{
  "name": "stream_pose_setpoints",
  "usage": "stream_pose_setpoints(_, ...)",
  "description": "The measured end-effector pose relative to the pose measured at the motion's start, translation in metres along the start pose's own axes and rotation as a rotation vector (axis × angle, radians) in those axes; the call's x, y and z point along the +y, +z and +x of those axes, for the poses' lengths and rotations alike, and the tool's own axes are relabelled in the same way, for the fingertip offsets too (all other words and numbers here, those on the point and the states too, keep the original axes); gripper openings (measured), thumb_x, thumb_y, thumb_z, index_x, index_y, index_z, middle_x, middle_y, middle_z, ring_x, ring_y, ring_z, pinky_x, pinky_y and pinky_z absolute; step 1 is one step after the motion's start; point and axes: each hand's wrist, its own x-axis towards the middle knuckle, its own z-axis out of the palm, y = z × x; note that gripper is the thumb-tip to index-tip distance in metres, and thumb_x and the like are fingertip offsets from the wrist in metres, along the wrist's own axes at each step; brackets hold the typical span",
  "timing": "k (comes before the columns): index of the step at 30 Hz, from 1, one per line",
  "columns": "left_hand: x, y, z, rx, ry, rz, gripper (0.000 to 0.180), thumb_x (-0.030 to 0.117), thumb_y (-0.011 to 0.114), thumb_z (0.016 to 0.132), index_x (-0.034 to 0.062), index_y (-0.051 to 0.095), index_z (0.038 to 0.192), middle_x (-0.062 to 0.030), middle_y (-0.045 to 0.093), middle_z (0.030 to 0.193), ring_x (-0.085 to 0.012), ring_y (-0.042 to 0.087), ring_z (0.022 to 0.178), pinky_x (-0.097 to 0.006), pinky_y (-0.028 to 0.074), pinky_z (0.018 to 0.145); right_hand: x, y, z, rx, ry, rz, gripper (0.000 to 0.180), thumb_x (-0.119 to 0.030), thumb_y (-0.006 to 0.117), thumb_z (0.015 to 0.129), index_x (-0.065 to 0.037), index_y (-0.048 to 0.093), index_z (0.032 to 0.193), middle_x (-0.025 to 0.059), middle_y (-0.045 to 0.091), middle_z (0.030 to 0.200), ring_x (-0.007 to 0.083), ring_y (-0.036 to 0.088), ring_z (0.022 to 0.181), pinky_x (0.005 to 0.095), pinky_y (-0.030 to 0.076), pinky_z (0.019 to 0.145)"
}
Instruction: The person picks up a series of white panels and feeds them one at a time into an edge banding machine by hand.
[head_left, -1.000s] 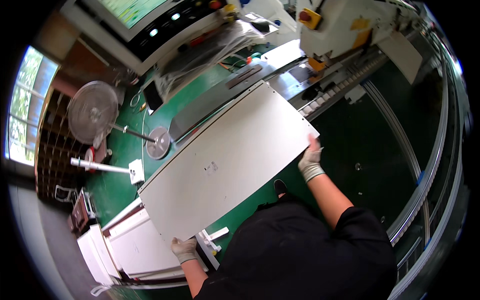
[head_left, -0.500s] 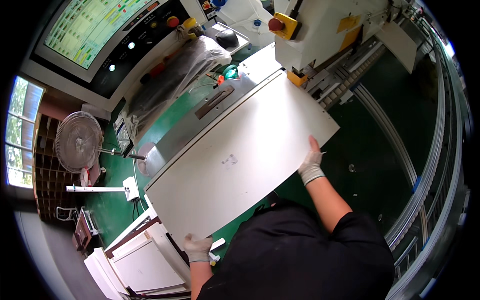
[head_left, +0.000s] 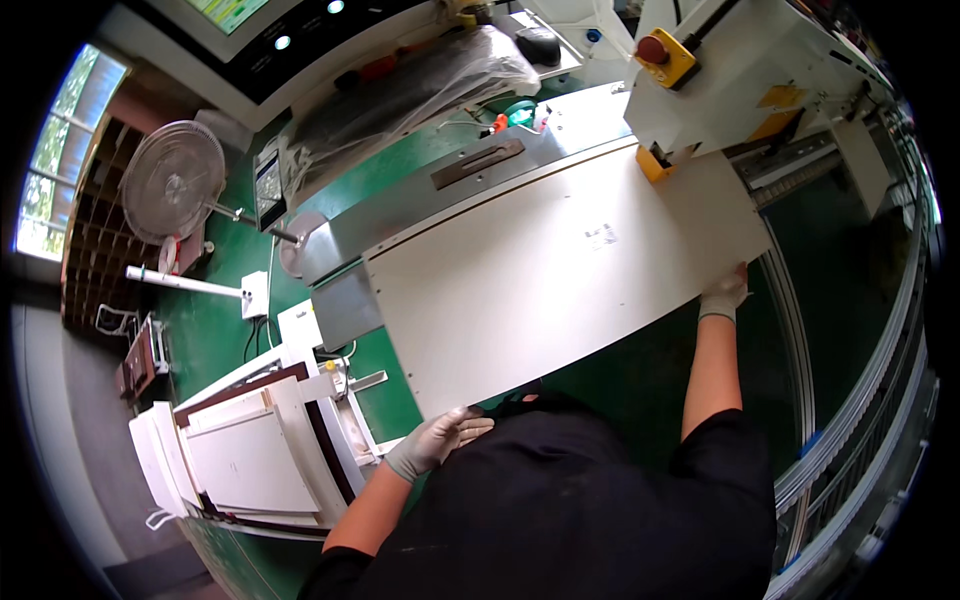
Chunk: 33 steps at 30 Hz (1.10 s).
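Observation:
A large white rectangular panel (head_left: 540, 270) lies slanted in front of me, its far long edge along a grey metal guide (head_left: 400, 220). My right hand (head_left: 724, 293), in a pale glove, grips the panel's near right corner, with its fingers partly hidden by the board. At the near left corner is my left hand (head_left: 440, 440), also gloved. Its fingers are stretched out along the near edge, the thumb up against the board. The panel's far right end sits beside a yellow bracket (head_left: 655, 163) under the white machine head (head_left: 710, 110).
A red stop button on a yellow box (head_left: 665, 57) is on the machine. Metal rails (head_left: 870, 400) curve along the right. Several white panels (head_left: 250, 460) are stacked at lower left. A fan (head_left: 175, 180) stands at far left, and plastic sheeting (head_left: 430, 85) covers something behind the guide.
The panel has slid right along the guide toward the machine head. My right hand has moved right with it; my left hand has shifted right, its fingers now stretched out at the near edge.

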Motion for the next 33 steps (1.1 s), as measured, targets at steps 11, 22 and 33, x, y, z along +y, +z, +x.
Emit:
stream_pose_setpoints(11,0.148,-0.028,0.050,0.814,0.702,1.832,0.069,0.041,0.059,0.089,0.0062,0.036,0.144,-0.0203,0.035,0.148,-0.0366,0.031,0.139,-0.048,0.022,0.114,0.134,0.133,-0.238,0.220,0.496,0.009,0.071,-0.062,0.049,0.091,-0.010,0.048,0.138,0.0080,0.051,0.139,0.0292,0.045,0.127,0.0421,0.033,0.111)
stream_pose_setpoints(22,0.153,-0.066,0.082,0.968,0.454,2.113,0.101,0.057,0.065,0.079,0.0107,0.014,0.154,-0.0155,0.006,0.162,-0.0373,0.000,0.149,-0.050,-0.003,0.118,0.074,0.087,-0.134,0.018,0.356,0.161,0.062,-0.049,0.046,0.096,-0.004,0.045,0.139,0.0140,0.049,0.141,0.0339,0.048,0.126,0.0454,0.038,0.109)
stream_pose_setpoints(33,0.159,-0.059,0.066,1.002,0.401,1.916,0.094,0.044,0.063,0.082,0.0084,0.016,0.155,-0.0190,0.014,0.160,-0.0386,0.008,0.148,-0.049,0.003,0.119,0.118,0.079,-0.118,0.361,0.097,-0.125,0.035,-0.024,0.072,0.087,0.000,0.062,0.111,0.0099,0.065,0.101,0.0215,0.063,0.088,0.0390,0.053,0.078)
